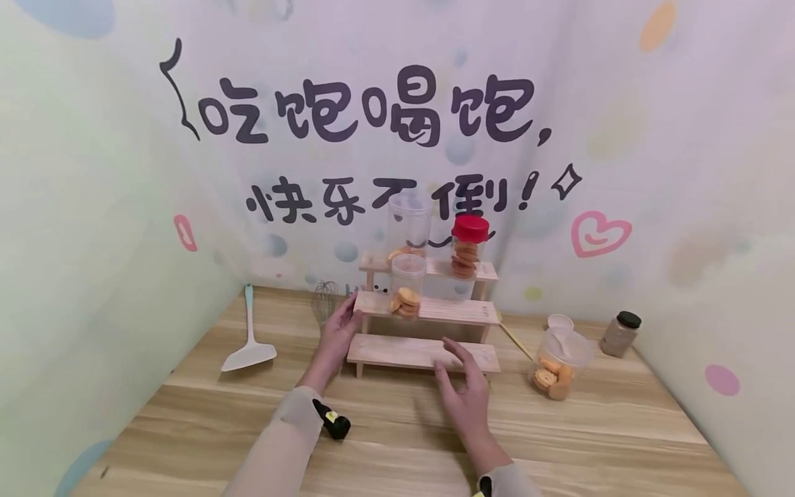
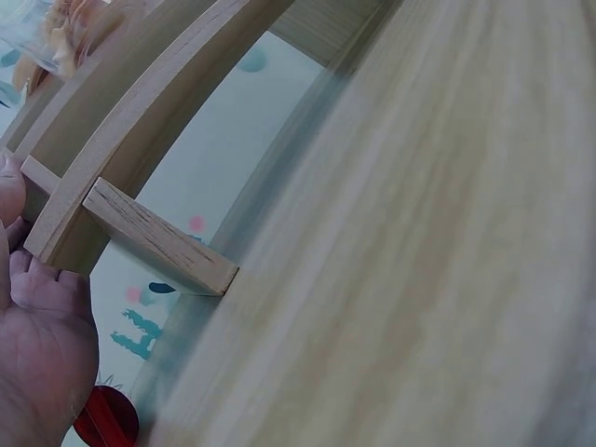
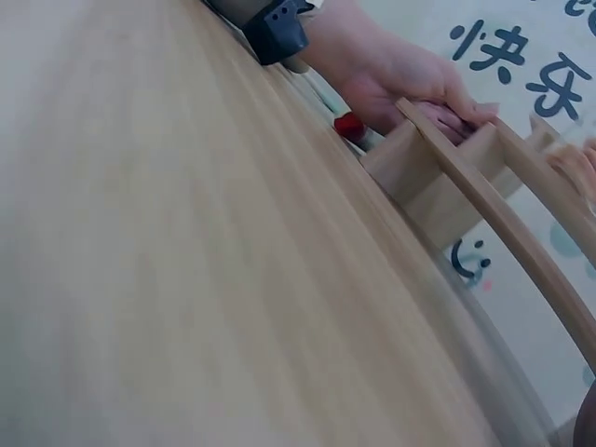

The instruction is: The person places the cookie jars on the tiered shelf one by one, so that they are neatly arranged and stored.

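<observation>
A three-tier wooden stand (image 1: pixel 397 351) sits on the table in the head view. My left hand (image 1: pixel 338 335) grips its left end at the middle tier, with the fingers curled round the edge, as the left wrist view also shows. My right hand (image 1: pixel 464 393) is in front of the bottom tier, fingers apart and loosely bent, holding nothing. A clear jar of cookies (image 1: pixel 408 276) stands on the middle tier. On the top tier are a taller clear jar (image 1: pixel 410 217) with cookies and a red-lidded jar (image 1: pixel 470 231) of stacked cookies.
Left of the stand lie a white spatula (image 1: pixel 250 352) and a wire whisk (image 1: pixel 325 297). To its right are a yellow-handled utensil (image 1: pixel 515 336), a clear tub (image 1: pixel 577 348) holding cookies, and a black-lidded jar (image 1: pixel 620 335). A printed cloth wall stands behind.
</observation>
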Demonstrator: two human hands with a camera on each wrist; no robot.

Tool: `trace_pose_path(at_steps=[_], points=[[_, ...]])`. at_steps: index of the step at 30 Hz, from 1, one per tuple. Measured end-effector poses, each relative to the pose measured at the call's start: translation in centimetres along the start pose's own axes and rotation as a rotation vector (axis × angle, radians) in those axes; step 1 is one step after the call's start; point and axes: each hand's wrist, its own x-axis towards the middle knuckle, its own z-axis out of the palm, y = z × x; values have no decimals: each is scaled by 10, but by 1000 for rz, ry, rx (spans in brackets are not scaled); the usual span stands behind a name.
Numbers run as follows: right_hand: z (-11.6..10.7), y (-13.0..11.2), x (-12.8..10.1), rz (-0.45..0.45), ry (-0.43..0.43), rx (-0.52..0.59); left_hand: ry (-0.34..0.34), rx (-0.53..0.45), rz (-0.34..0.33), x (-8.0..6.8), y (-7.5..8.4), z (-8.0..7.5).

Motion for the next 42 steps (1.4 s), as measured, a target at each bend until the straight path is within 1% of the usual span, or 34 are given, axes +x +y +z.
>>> trace_pose_path(at_steps=[3, 6, 11, 14, 18, 20, 21, 24, 26, 27, 30, 31, 33, 34, 35, 36, 37, 39, 41, 42], points=[[-16, 4, -2, 4, -20, 3, -3, 6, -1, -1, 1, 0], [-31, 7, -3, -1, -70, -9, -6, 3, -8, 0, 2, 0], [-56, 13, -3, 12, -168, -72, -10, -8, -23, 0, 2, -1], [-69, 19, -5, 19, -199, -107, -17, -19, -33, 1, 1, -1], [-85, 26, -6, 21, -244, -115, -25, -28, -45, 1, 2, -2], [-92, 30, -5, 2, -261, -116, -31, -25, -52, 1, 5, -3], [-96, 31, -5, -16, -263, -123, -34, -22, -55, -1, 9, -2], [-109, 36, -1, -97, -226, -173, -40, -16, -65, -6, 22, -1], [-119, 40, 4, -180, -150, -206, -38, -18, -50, -7, 21, 0], [-124, 40, 7, -215, -106, -223, -39, -22, -52, -8, 24, 1], [-141, 43, 16, -304, 34, -281, -26, -28, -29, -3, 11, 0], [-148, 46, 18, -320, 74, -299, -22, -27, -26, -2, 7, 0], [-163, 54, 19, -314, 131, -350, -20, -25, -29, -1, 7, 0], [-170, 60, 18, -290, 149, -383, -15, -22, -19, 0, 2, 0], [-178, 66, 16, -247, 158, -407, -14, -21, -19, 0, 2, 0], [-185, 72, 14, -184, 159, -424, -15, -21, -16, 0, 2, 0], [-192, 77, 11, -87, 149, -439, -14, -21, -13, 0, 2, 0], [-202, 82, 7, 161, 103, -433, -12, -25, -11, 0, 1, 0], [-208, 86, 4, 424, 17, -410, -11, -26, -12, 0, 2, 0], [-210, 87, 3, 527, -30, -391, -11, -28, -13, 0, 2, 0]])
